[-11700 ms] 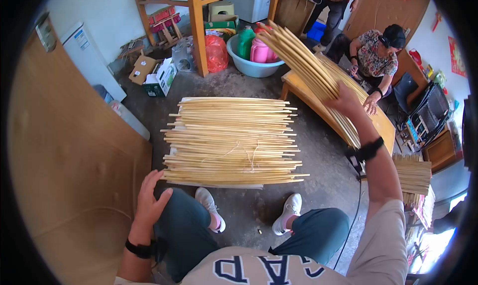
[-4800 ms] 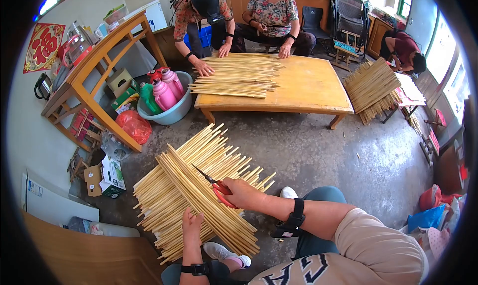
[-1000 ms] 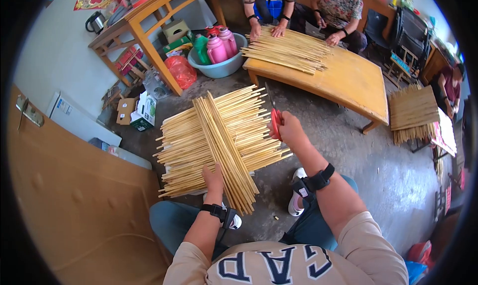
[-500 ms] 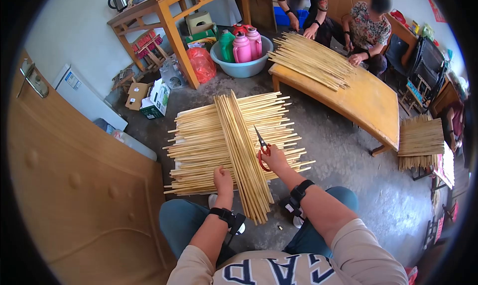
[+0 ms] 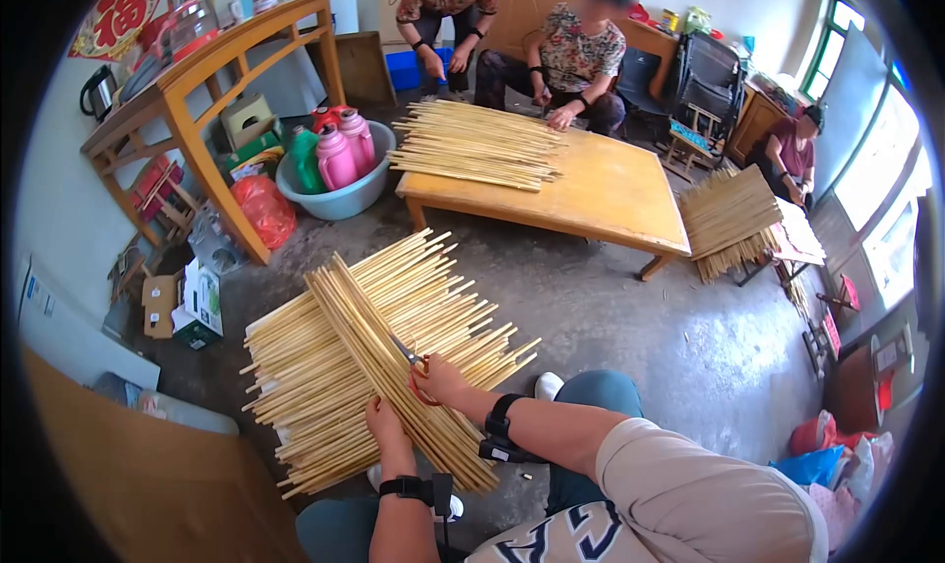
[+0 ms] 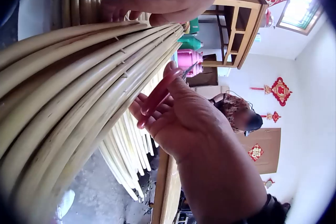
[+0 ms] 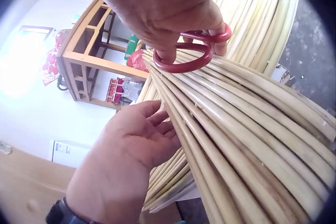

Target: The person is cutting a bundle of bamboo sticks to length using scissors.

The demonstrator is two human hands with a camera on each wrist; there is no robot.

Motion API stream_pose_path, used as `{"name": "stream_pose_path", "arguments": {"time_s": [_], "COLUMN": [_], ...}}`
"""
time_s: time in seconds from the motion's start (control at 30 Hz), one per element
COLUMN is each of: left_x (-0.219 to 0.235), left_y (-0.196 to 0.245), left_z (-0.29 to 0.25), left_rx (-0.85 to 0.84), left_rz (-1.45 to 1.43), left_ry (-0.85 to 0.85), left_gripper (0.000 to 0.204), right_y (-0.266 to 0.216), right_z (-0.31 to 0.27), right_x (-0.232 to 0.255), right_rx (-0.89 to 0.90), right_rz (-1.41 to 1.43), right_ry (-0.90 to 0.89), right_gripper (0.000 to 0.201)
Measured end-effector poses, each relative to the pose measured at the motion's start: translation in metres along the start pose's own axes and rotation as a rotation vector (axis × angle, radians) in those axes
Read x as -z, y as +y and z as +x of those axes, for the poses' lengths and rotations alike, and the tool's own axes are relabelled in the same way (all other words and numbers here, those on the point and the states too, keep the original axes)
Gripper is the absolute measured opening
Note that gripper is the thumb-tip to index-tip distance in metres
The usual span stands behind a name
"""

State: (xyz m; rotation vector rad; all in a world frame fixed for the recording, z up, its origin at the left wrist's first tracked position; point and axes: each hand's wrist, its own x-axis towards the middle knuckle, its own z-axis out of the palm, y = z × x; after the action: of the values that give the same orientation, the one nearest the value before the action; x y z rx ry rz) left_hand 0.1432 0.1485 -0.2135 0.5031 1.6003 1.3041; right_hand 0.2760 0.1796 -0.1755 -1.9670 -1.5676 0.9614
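A diagonal bundle of pale sticks (image 5: 359, 332) lies across a wide layer of similar sticks (image 5: 285, 391) on the floor. My left hand (image 5: 386, 423) is at the bundle's near left side; in the right wrist view the left hand (image 7: 134, 142) has its fingers curled in against the edge sticks, the tips partly hidden. My right hand (image 5: 448, 381) holds red-handled scissors (image 5: 421, 378) over the bundle, blades pointing up and left. Fingers of the right hand (image 7: 163, 14) pass through the red loops (image 7: 185, 65) in the right wrist view.
A low wooden table (image 5: 610, 189) bearing more sticks (image 5: 482, 145) stands ahead, with two people behind it. A blue basin (image 5: 345, 201) of flasks and a tall wooden table (image 5: 187, 130) are at left. Stacked sticks (image 5: 728, 214) and another person are at far right.
The head view has swung to the right. Since a second ago the scissors have come in from the bundle's right to over it. The left hand remains by the bundle's near left side.
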Motion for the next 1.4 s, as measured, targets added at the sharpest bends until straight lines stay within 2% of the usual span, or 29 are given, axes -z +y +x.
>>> {"name": "stream_pose_path", "arguments": {"time_s": [0.03, 0.13, 0.17, 0.33, 0.63, 0.7, 0.8, 0.9, 1.0, 1.03, 1.17, 1.23, 1.4], "left_x": [0.000, 0.001, 0.003, 0.002, 0.008, 0.011, 0.009, 0.007, 0.008, 0.007, 0.007, 0.010, 0.007], "left_y": [0.004, 0.016, 0.007, 0.032, 0.018, 0.022, 0.031, 0.030, 0.029, 0.024, 0.021, 0.019, 0.039], "left_z": [-0.004, -0.011, -0.003, -0.020, -0.005, -0.008, -0.013, -0.014, -0.011, -0.009, -0.006, -0.005, -0.025], "left_rx": [0.035, 0.082, 0.080, 0.169, 0.225, 0.257, 0.273, 0.289, 0.275, 0.285, 0.249, 0.280, 0.269], "left_rz": [-0.087, -0.110, -0.110, -0.104, -0.199, -0.193, -0.168, -0.154, -0.166, -0.197, -0.254, -0.252, -0.180], "left_ry": [-0.026, -0.144, -0.160, -0.193, -0.191, -0.268, -0.331, -0.269, -0.319, -0.293, -0.307, -0.381, -0.277], "left_gripper": [0.024, 0.022, 0.022, 0.027, 0.025, 0.021, 0.018, 0.017, 0.016, 0.015, 0.012, 0.019, 0.025], "right_y": [-0.002, -0.005, -0.005, -0.014, -0.010, -0.011, -0.012, -0.011, -0.012, -0.012, -0.015, -0.015, -0.023], "right_z": [-0.002, -0.005, -0.005, -0.010, -0.008, -0.009, -0.010, -0.011, -0.009, -0.011, -0.012, -0.014, -0.018], "right_x": [0.001, -0.004, -0.006, 0.006, 0.000, 0.000, 0.001, -0.001, 0.002, 0.001, 0.003, 0.002, 0.012], "right_rx": [-0.002, 0.028, 0.049, 0.001, 0.015, 0.083, 0.047, 0.075, 0.075, 0.111, 0.086, 0.118, 0.051], "right_rz": [0.018, 0.027, 0.010, 0.011, 0.021, 0.004, -0.003, 0.012, 0.014, -0.021, -0.027, -0.027, -0.012], "right_ry": [-0.035, 0.033, 0.032, -0.066, -0.066, -0.052, -0.079, -0.075, -0.134, -0.088, -0.106, -0.065, -0.166], "right_gripper": [0.054, 0.053, 0.053, 0.057, 0.067, 0.071, 0.075, 0.077, 0.080, 0.079, 0.077, 0.073, 0.068]}}
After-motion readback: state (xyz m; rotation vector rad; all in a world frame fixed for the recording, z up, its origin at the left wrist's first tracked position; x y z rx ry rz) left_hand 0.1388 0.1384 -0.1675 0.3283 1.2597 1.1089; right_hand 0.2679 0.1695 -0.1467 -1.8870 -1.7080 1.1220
